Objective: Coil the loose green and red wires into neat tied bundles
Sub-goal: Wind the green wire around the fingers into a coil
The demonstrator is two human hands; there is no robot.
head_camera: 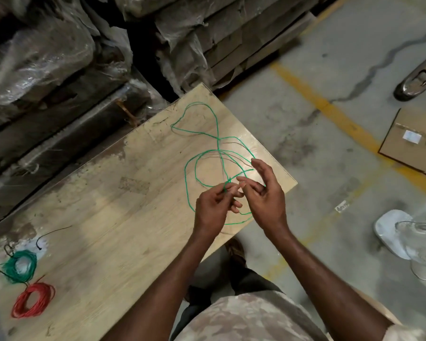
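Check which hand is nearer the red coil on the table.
Left. The left hand is over mid-table, far right of the red coil; the right hand is farther right still.

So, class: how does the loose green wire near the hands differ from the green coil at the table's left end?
The loose green wire sprawls in wide open loops; the green coil is wound into a tight small ring. The left hand pinches the loose wire; the coil lies untouched beside the red coil. Both are thin and green.

Single head-worn wide-angle view, set above the worktop (108,217) and looking steeply down and forward. Both forearms enter from the lower edge at close range. The worktop runs diagonally across frame; floor (330,70) fills the right side. No second view.
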